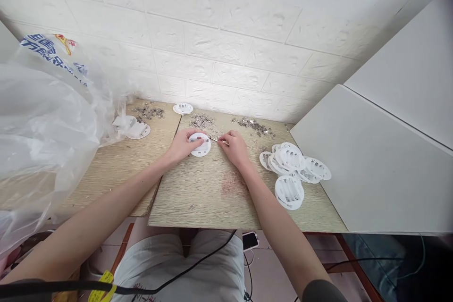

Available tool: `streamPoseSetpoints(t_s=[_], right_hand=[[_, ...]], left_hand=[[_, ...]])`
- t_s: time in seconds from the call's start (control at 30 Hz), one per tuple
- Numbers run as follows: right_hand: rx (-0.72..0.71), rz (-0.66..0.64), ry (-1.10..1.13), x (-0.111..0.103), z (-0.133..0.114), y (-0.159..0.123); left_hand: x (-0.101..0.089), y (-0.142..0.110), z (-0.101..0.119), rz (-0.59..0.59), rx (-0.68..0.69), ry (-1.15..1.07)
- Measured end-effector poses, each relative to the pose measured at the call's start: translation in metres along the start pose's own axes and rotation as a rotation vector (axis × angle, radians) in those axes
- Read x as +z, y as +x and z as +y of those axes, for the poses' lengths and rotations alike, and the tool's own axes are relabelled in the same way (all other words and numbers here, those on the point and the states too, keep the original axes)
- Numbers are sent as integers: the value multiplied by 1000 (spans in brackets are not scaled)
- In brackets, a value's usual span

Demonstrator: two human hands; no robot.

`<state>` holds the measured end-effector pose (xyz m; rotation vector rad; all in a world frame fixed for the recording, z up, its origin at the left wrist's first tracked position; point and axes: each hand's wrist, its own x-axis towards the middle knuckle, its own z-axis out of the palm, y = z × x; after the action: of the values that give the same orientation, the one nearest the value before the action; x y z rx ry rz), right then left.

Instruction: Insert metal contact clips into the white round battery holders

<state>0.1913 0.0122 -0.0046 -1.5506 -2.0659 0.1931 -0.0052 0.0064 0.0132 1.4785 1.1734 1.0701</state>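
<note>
My left hand point(182, 145) is closed on the left side of a round white plastic battery case point(200, 151), thumb lying across its face. The case has slots and small metal parts in it. In my right hand point(233, 146) the fingers pinch a thin metal tool point(213, 139), whose tip points left and reaches the case's right edge; its exact kind is too small to tell. Just beyond both hands lies a pile of tiny metal pieces point(201, 121). A second pile of metal contacts point(255, 126) spreads behind my right hand.
Several similar white cases point(289, 192) are heaped on the right, beside a white panel point(382, 160). More white cases point(138, 130) lie at left near a large plastic bag point(46, 118). One case point(183, 108) sits against the brick-patterned wall point(219, 52). A black cable point(198, 266) crosses my lap.
</note>
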Motion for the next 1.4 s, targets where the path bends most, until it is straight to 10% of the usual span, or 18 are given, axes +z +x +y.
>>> streamPoseSetpoints(t_s=[0.57,1.4], right_hand=[[-28,-27,587,-6,-27,-9],[-237,2,102,-3,-29,-15]], left_hand=[[-6,4,-1,49,-125,-296],[-2,2,-2,124,-51,-160]])
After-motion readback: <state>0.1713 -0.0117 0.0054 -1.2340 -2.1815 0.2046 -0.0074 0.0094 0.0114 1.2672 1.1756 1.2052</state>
